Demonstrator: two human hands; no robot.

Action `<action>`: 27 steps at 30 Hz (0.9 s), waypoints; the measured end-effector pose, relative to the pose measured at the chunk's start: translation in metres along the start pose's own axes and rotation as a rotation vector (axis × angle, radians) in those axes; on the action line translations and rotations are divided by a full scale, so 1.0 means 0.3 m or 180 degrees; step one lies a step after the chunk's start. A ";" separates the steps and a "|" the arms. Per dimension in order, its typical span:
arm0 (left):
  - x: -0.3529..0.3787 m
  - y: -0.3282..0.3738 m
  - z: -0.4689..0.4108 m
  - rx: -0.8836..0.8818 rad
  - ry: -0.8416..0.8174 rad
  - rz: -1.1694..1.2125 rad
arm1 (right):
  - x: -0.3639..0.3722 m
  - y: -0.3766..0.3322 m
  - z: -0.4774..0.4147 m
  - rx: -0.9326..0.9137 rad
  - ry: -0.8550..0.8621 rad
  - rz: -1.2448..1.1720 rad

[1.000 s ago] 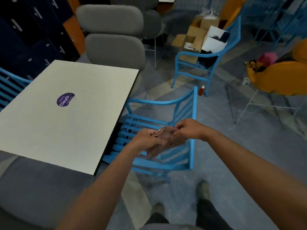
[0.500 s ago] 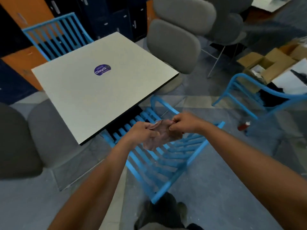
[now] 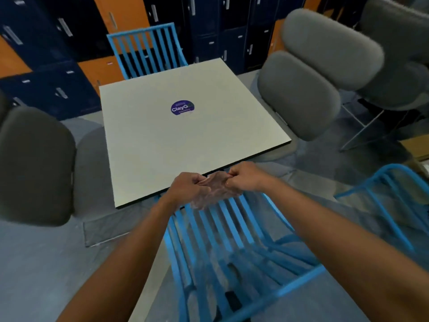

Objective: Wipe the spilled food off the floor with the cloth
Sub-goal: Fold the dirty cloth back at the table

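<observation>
Left hand [image 3: 188, 188] and right hand [image 3: 246, 177] out ahead of us, fingers curled, each pinching one end of cloth [image 3: 214, 194]. Cloth bunched, slack middle sagging between fists. Long axis runs left to right, so neither hand nearer. It hangs over seat of blue chair [image 3: 290, 287], well above floor [image 3: 34, 263]. Just beyond hands: near edge of counter [image 3: 162, 145], purple sticker [image 3: 182, 107] on top. We see no spilled food; we judge cloth must go down, which way unknown.

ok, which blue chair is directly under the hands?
The blue chair at the table's near edge, below the cloth. The far chair and right chair stand apart.
</observation>
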State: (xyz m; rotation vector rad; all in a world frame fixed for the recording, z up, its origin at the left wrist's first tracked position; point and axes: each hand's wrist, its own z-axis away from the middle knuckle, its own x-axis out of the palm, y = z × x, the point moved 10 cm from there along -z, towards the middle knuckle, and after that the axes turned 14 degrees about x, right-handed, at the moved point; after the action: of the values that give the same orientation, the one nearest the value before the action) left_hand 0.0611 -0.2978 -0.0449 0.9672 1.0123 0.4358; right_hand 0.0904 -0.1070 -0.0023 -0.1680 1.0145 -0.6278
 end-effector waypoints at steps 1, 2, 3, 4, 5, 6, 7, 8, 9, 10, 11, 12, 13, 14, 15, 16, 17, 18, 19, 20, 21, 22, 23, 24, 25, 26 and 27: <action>-0.014 -0.014 -0.032 -0.0048 0.0035 -0.0045 | -0.006 -0.017 -0.042 -0.0006 -0.0059 0.0083; -0.029 -0.025 -0.067 -0.0086 0.0053 -0.0105 | -0.013 -0.036 -0.086 -0.0032 -0.0119 0.0199; -0.043 -0.031 -0.099 -0.0108 0.0055 -0.0192 | -0.021 -0.055 -0.128 -0.0068 -0.0163 0.0307; -0.063 -0.034 -0.132 -0.0130 0.0058 -0.0286 | -0.033 -0.078 -0.175 -0.0111 -0.0190 0.0380; -0.088 -0.037 -0.168 -0.0154 0.0072 -0.0372 | -0.048 -0.101 -0.224 -0.0142 -0.0206 0.0421; -0.111 -0.038 -0.200 -0.0182 0.0089 -0.0429 | -0.063 -0.122 -0.268 -0.0174 -0.0209 0.0440; -0.136 -0.044 -0.232 -0.0213 0.0117 -0.0448 | -0.075 -0.148 -0.313 -0.0218 -0.0219 0.0462; -0.156 -0.049 -0.262 -0.0245 0.0160 -0.0443 | -0.085 -0.171 -0.352 -0.0265 -0.0212 0.0505; -0.177 -0.052 -0.294 -0.0260 0.0201 -0.0429 | -0.097 -0.192 -0.391 -0.0305 -0.0182 0.0552; -0.198 -0.051 -0.322 -0.0269 0.0254 -0.0434 | -0.107 -0.210 -0.429 -0.0340 -0.0128 0.0590; -0.217 -0.046 -0.350 -0.0268 0.0297 -0.0468 | -0.121 -0.230 -0.467 -0.0379 -0.0037 0.0616; -0.236 -0.038 -0.381 -0.0243 0.0339 -0.0523 | -0.139 -0.249 -0.504 -0.0417 0.0076 0.0617; -0.255 -0.034 -0.409 -0.0219 0.0415 -0.0569 | -0.156 -0.266 -0.536 -0.0454 0.0191 0.0594; -0.277 -0.045 -0.439 -0.0240 0.0547 -0.0556 | -0.176 -0.282 -0.568 -0.0486 0.0304 0.0556; -0.297 -0.057 -0.467 -0.0249 0.0682 -0.0546 | -0.196 -0.296 -0.598 -0.0518 0.0417 0.0518; -0.309 -0.069 -0.491 -0.0251 0.0816 -0.0547 | -0.211 -0.302 -0.620 -0.0530 0.0512 0.0482; -0.314 -0.075 -0.512 -0.0240 0.0870 -0.0592 | -0.224 -0.306 -0.643 -0.0536 0.0583 0.0461; -0.313 -0.078 -0.535 -0.0239 0.0924 -0.0609 | -0.235 -0.306 -0.670 -0.0546 0.0621 0.0453; -0.308 -0.075 -0.547 -0.0238 0.0923 -0.0640 | -0.239 -0.304 -0.685 -0.0562 0.0629 0.0445; -0.301 -0.072 -0.558 -0.0259 0.0920 -0.0617 | -0.240 -0.299 -0.701 -0.0579 0.0606 0.0439; -0.296 -0.076 -0.574 -0.0281 0.0952 -0.0580 | -0.241 -0.295 -0.718 -0.0608 0.0580 0.0434; -0.292 -0.083 -0.586 -0.0325 0.0981 -0.0545 | -0.241 -0.290 -0.733 -0.0629 0.0556 0.0434; -0.289 -0.092 -0.598 -0.0350 0.1021 -0.0534 | -0.241 -0.284 -0.749 -0.0639 0.0534 0.0427; -0.289 -0.101 -0.608 -0.0385 0.1057 -0.0541 | -0.244 -0.280 -0.765 -0.0646 0.0523 0.0407; -0.291 -0.108 -0.622 -0.0394 0.1077 -0.0581 | -0.248 -0.279 -0.781 -0.0653 0.0512 0.0380; -0.295 -0.104 -0.636 -0.0380 0.1108 -0.0646 | -0.254 -0.278 -0.796 -0.0661 0.0501 0.0352; -0.299 -0.102 -0.653 -0.0355 0.1142 -0.0701 | -0.263 -0.277 -0.809 -0.0676 0.0502 0.0319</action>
State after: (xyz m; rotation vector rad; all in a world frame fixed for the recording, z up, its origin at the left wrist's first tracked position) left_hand -0.1557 -0.2847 -0.0605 0.6800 1.3878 0.4856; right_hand -0.1751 -0.0936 -0.0387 -0.2553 1.2346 -0.4464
